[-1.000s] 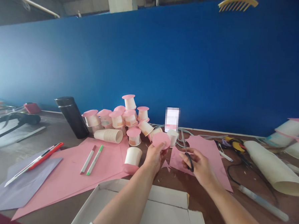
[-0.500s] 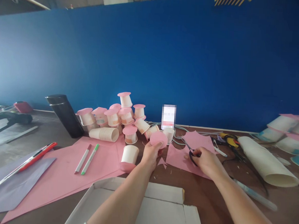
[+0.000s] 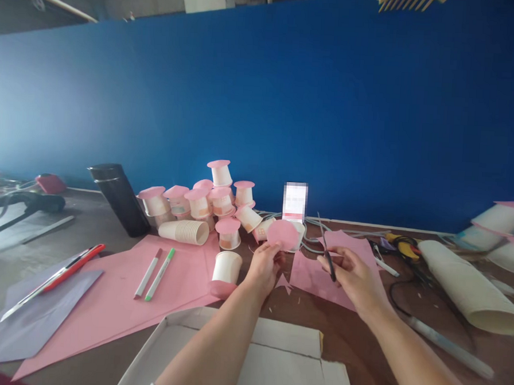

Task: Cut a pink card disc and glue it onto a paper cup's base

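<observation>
My left hand [image 3: 265, 267] pinches a round pink paper disc [image 3: 282, 234] and holds it up above the brown table. My right hand [image 3: 352, 276] grips a pair of dark-handled scissors [image 3: 327, 252], blades pointing up and away, just right of the disc. Under the right hand lies a cut pink paper sheet [image 3: 317, 273]. A white paper cup [image 3: 227, 267] stands upside down on a pink disc left of my left hand. Behind it is a pile of paper cups with pink paper lids [image 3: 205, 201].
A large pink sheet [image 3: 117, 300] with two marker pens [image 3: 155, 266] lies at left, beside a lilac sheet and a red utility knife [image 3: 58, 278]. A black flask [image 3: 119, 199] stands behind. An open white box [image 3: 269, 360] sits at the near edge. A rolled paper [image 3: 467, 287] and cables lie at right.
The scissors have lifted off the pink sheet and now point up beside the disc. My left hand has raised the disc slightly and moved it right.
</observation>
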A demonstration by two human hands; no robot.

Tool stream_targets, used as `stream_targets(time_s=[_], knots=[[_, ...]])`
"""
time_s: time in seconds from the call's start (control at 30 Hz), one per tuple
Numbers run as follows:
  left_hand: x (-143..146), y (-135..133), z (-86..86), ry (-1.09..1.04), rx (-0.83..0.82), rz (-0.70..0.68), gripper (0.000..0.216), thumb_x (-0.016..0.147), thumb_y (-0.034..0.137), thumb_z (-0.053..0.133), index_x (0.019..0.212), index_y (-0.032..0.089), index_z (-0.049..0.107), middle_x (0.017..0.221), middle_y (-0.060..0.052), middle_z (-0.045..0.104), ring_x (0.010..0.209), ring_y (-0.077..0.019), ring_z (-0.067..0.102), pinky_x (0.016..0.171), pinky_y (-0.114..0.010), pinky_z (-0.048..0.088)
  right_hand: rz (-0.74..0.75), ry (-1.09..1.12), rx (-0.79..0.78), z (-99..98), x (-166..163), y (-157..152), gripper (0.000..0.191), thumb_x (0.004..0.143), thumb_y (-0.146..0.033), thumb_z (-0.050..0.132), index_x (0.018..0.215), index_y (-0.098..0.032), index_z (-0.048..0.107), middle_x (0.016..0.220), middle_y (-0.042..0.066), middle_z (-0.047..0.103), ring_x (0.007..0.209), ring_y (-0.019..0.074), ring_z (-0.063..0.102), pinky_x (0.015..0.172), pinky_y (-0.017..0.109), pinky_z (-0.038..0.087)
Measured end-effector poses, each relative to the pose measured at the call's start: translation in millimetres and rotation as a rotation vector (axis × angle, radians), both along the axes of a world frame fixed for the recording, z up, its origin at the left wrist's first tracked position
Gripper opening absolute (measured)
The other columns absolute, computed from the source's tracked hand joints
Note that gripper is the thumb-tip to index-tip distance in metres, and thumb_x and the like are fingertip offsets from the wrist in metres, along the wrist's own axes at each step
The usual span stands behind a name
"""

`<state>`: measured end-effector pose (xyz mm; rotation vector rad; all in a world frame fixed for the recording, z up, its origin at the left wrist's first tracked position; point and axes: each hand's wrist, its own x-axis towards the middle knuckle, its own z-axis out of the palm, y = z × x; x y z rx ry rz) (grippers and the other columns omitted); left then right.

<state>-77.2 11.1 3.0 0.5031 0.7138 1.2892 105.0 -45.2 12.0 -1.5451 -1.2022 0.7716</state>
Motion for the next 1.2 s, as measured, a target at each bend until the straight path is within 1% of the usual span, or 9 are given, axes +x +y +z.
stream_targets(time_s=[0.07, 0.13, 0.27, 0.4, 0.5, 0.63, 0.9, 1.07, 1.2], knots=[[-0.6, 1.9, 0.3, -0.011, 0.013, -0.001, 0.024, 0.06, 0.019, 0.079, 0.069, 0.014, 0.058, 0.061, 0.003, 0.056, 0.056, -0.006, 0.05, 0.056, -0.018, 0.04, 0.111, 0.079, -0.022, 8.7, -15.3, -8.1, 0.049, 0.072, -0.045, 0.073, 0.113, -0.02, 0.063, 0.095, 0.006, 0.07, 0.091, 0.0231, 0.064, 0.07, 0.028, 0.047], [-1.2, 4.4, -0.3, -0.007, 0.037, 0.018, 0.026, 0.058, 0.02, 0.08, 0.069, 0.014, 0.058, 0.063, 0.002, 0.057, 0.058, -0.0061, 0.052, 0.057, -0.018, 0.04, 0.186, 0.106, -0.078, 14.8, -27.0, -14.6, 0.05, 0.073, -0.046, 0.072, 0.114, -0.02, 0.064, 0.095, 0.005, 0.07, 0.095, 0.0242, 0.063, 0.077, 0.029, 0.047], [-2.4, 9.8, -2.4, 0.002, 0.082, 0.065, 0.03, 0.057, 0.021, 0.083, 0.076, 0.014, 0.061, 0.068, 0.0, 0.061, 0.057, -0.0054, 0.052, 0.053, -0.017, 0.037, 0.253, 0.156, -0.209, 20.4, -39.6, -20.7, 0.052, 0.069, -0.048, 0.075, 0.113, -0.02, 0.066, 0.094, 0.004, 0.071, 0.095, 0.0257, 0.064, 0.081, 0.03, 0.049], [-2.7, 10.5, -2.4, -0.026, 0.049, 0.062, 0.033, 0.057, 0.022, 0.084, 0.079, 0.014, 0.062, 0.07, -0.001, 0.063, 0.058, -0.0059, 0.055, 0.053, -0.016, 0.038, 0.326, 0.217, -0.24, 21.7, -46.7, -22.6, 0.051, 0.069, -0.051, 0.076, 0.108, -0.02, 0.068, 0.094, 0.004, 0.072, 0.096, 0.0262, 0.066, 0.083, 0.031, 0.05], [-1.3, 6.8, -1.1, -0.04, -0.011, 0.047, 0.031, 0.056, 0.022, 0.084, 0.072, 0.014, 0.059, 0.065, 0.0, 0.06, 0.058, -0.0061, 0.055, 0.054, -0.016, 0.041, 0.304, 0.203, -0.242, 20.9, -50.6, -23.5, 0.052, 0.069, -0.051, 0.075, 0.109, -0.019, 0.069, 0.083, 0.003, 0.071, 0.085, 0.024, 0.066, 0.076, 0.029, 0.05], [1.8, 1.5, -0.6, -0.03, 0.004, 0.01, 0.034, 0.054, 0.025, 0.086, 0.066, 0.014, 0.057, 0.057, 0.003, 0.054, 0.052, -0.0045, 0.049, 0.051, -0.016, 0.038, 0.281, 0.189, -0.217, 19.4, -53.0, -23.8, 0.049, 0.068, -0.05, 0.076, 0.106, -0.019, 0.072, 0.074, 0.001, 0.068, 0.072, 0.0198, 0.063, 0.067, 0.027, 0.049], [4.4, 1.0, -2.7, 0.069, 0.012, -0.003, 0.041, 0.048, 0.034, 0.089, 0.066, 0.014, 0.058, 0.055, 0.003, 0.054, 0.05, -0.0038, 0.047, 0.05, -0.016, 0.037, 0.286, 0.164, -0.18, 14.7, -51.2, -23.1, 0.049, 0.071, -0.052, 0.073, 0.108, -0.02, 0.073, 0.076, 0.001, 0.067, 0.074, 0.0188, 0.06, 0.064, 0.025, 0.046], [5.8, 1.8, -4.0, 0.068, 0.02, -0.007, 0.045, 0.045, 0.034, 0.091, 0.066, 0.014, 0.056, 0.055, 0.004, 0.054, 0.049, -0.0035, 0.047, 0.05, -0.015, 0.036, 0.27, 0.15, -0.157, 8.8, -48.3, -21.4, 0.049, 0.074, -0.05, 0.072, 0.112, -0.019, 0.073, 0.07, -0.001, 0.065, 0.066, 0.0159, 0.056, 0.061, 0.024, 0.043], [5.3, 1.0, -4.2, 0.079, 0.036, -0.013, 0.043, 0.047, 0.035, 0.09, 0.067, 0.014, 0.058, 0.056, 0.003, 0.055, 0.051, -0.0038, 0.048, 0.051, -0.015, 0.036, 0.288, 0.16, -0.169, 4.5, -45.3, -20.6, 0.047, 0.076, -0.047, 0.072, 0.115, -0.021, 0.072, 0.072, -0.001, 0.066, 0.069, 0.0158, 0.056, 0.064, 0.024, 0.042]])
